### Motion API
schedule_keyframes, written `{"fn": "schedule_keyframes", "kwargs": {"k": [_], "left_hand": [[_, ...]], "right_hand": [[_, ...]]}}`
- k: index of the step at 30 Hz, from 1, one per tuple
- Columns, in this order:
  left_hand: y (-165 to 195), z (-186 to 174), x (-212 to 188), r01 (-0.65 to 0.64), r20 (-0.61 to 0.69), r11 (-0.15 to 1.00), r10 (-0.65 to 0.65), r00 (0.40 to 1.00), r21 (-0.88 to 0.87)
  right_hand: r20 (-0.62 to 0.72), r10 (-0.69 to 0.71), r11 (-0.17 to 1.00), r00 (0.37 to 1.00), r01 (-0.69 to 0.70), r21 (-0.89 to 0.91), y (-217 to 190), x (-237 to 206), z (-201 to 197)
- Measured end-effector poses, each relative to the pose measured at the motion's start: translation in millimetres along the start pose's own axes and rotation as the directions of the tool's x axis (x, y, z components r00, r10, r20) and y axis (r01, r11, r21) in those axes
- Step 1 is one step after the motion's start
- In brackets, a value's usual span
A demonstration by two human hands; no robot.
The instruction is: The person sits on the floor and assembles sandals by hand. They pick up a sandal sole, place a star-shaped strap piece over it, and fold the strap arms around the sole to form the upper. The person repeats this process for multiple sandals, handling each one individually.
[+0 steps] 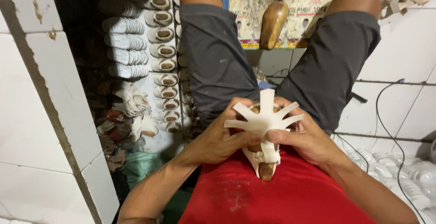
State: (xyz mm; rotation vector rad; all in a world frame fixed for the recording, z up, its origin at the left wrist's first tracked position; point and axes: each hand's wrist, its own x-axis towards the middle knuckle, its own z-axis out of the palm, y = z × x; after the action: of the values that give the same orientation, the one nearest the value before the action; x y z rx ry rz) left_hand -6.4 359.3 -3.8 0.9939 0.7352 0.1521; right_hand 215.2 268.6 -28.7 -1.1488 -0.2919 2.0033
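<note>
White strap upper on wooden shoe last, held in lap above red shirt. Left hand, right hand: fingers closed on upper, thumbs pressing centre. Judged light, flexible, straps floppy; firmest hold at last beneath. Wooden last well beyond upper, between knees.

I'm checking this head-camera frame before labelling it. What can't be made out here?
- Head view: the wooden form inside the white strap piece is mostly covered by the straps and both hands.
- The left hand and right hand hide the piece's sides and underside.
- Rows of white soles fade into a dark recess; the back ones are unclear.
- The hanging wooden form has its top cut off by the frame edge.
</note>
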Motion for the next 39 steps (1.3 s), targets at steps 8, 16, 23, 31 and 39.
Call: {"fn": "schedule_keyframes", "kwargs": {"k": [8, 16, 23, 31, 39], "left_hand": [[0.6, 2.5, 0.8, -0.019, -0.005, 0.991, 0.019, 1.000, -0.131], [-14.1, 7.0, -8.4, -0.026, -0.047, 0.968, 0.015, 0.999, -0.250], [-45.3, 7.0, -20.1, -0.103, -0.146, 0.973, 0.074, 0.987, -0.204], [-79.4, 0.7, -27.7, -0.160, -0.216, 0.923, 0.087, 0.973, -0.349], [-97.8, 6.0, -29.1, -0.250, -0.244, 0.841, 0.146, 0.959, -0.479]], "right_hand": [[0.060, -0.024, 0.999, 0.998, 0.022, 0.033, -5.5, 6.2, 2.9], [0.052, -0.044, 0.999, 0.998, 0.043, 0.025, -4.5, 14.7, -0.1], [0.028, -0.001, 0.993, 1.000, 0.005, -0.120, 25.7, 12.5, -22.8], [-0.034, 0.133, 0.991, 0.991, -0.133, -0.003, 43.0, 13.2, -31.2], [-0.025, 0.133, 0.991, 0.991, -0.133, -0.020, 31.4, 3.6, -28.6]]}}
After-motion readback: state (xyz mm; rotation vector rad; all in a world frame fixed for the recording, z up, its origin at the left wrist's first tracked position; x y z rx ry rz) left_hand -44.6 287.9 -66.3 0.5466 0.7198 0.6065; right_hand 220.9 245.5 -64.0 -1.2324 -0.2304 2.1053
